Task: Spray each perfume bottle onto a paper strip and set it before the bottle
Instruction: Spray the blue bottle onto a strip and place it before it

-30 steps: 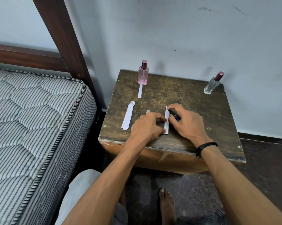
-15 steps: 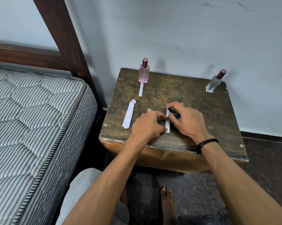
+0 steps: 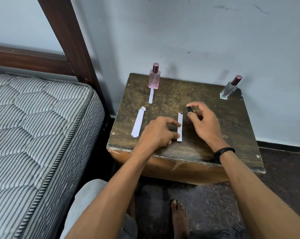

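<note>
On the worn wooden table (image 3: 206,100) beside a striped mattress (image 3: 33,126), left hand (image 3: 156,131) fingertips pin a paper strip (image 3: 180,126) whose long axis runs toward the wall, right hand (image 3: 202,121) pinching what may be a dark pen (image 3: 189,109), with bare tabletop before the clear bottle (image 3: 229,87) at the rear right corner.
</note>
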Demonstrator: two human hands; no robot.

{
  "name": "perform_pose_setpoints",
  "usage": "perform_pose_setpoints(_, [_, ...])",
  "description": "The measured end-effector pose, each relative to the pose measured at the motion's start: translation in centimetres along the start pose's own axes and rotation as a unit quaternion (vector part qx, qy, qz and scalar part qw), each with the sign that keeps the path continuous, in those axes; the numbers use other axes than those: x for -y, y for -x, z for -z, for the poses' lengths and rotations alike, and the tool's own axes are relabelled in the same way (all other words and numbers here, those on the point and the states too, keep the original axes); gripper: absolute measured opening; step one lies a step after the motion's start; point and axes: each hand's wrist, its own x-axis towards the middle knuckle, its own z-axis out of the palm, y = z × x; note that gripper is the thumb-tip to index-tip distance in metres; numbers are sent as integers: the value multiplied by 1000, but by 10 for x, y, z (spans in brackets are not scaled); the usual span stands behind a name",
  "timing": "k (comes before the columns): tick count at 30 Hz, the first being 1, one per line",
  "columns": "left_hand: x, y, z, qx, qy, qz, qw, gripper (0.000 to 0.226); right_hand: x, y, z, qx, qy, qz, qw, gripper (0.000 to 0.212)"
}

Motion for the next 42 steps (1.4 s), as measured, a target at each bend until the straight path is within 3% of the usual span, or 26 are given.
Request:
perform_pose_setpoints(5, [-7,5,21,-113,103,-77,985,7,11,-3,11,-21,-158,-50,986,29])
perform_pose_setpoints(8, [1,0,35,-207,46,-92,973,10,16,-5,15,-4,-200,-95,975,22])
perform_pose_setpoints(14, [17,-11,43,-143,-142,-76,977,33,14,-10,29,69,-250,-116,959,20])
perform_pose_setpoints(24, [12,-11,25,-145,-149,-53,977,19,10,-13,31,129,-191,-119,966,22])
perform_pose_setpoints(26, [11,-11,26,-156,-101,-54,981,17,11,-14,32,130,-168,-108,971,22])
perform_pose_setpoints(29, [9,-9,31,-162,61,-58,983,12,15,-14,35,140,-145,-91,975,19])
perform_pose_setpoints(33, [7,-11,33,-121,337,-38,933,17,19,-13,34,181,-148,-60,970,11])
perform_pose_setpoints(37, [4,-9,30,-79,407,-20,910,16,22,-11,28,221,-125,-12,967,12])
perform_pose_setpoints(42, [3,-9,24,-52,420,-3,906,15,25,-10,25,244,-98,31,964,10])
